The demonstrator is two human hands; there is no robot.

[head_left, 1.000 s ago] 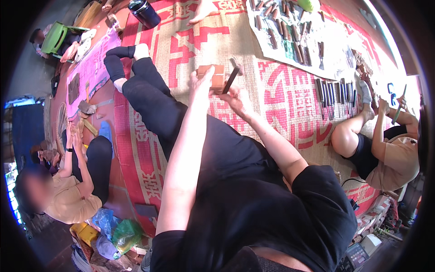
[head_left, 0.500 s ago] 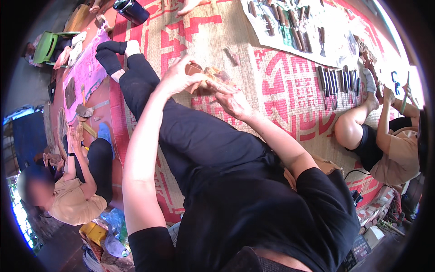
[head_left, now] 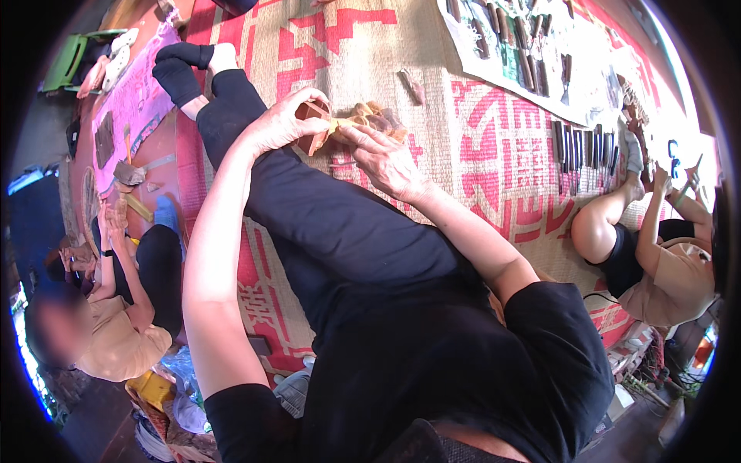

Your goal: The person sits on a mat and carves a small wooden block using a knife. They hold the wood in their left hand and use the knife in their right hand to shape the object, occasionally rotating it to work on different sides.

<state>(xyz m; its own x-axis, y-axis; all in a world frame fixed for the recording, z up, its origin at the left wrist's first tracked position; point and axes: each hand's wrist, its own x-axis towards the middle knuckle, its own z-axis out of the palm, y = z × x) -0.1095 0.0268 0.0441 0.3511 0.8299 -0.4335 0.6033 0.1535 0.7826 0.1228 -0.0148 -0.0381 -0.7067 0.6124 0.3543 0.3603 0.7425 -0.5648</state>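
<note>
- Currently the left hand (head_left: pixel 287 125) curls round a reddish-brown block (head_left: pixel 312 143), thumb on the near side, fingers over the far side.
- Right hand (head_left: pixel 390 163): fingers stretched to a pale yellowish strip (head_left: pixel 340 124) next to the block; fingertips seem to touch it, but whether they pinch cannot be told.
- Block sits above the mat (head_left: pixel 455 201), nearer its left edge than its right, by the raised dark trouser leg (head_left: pixel 270 174).
- Step in hand, as judged: bringing strip and block together, or handling one against the other. Next move seems to call for a firm left hold and fine right fingertip control.
- Just beyond the right fingers, a crumpled brown, irregular piece (head_left: pixel 378 116); kind unclear. Farther out, a small brown fragment (head_left: pixel 413 86) lies alone on the mat.
- Toward the mat's far right corner, a white sheet (head_left: pixel 471 58) bears wooden-handled tools (head_left: pixel 529 65); dark-handled tools (head_left: pixel 584 150) lie in a row off its near edge.
- Containers: dark rounded vessel (head_left: pixel 234 5), cut off by the view, contents unseen. Off the mat's near left side, a bluish plastic bag (head_left: pixel 181 369); contents not readable.
</note>
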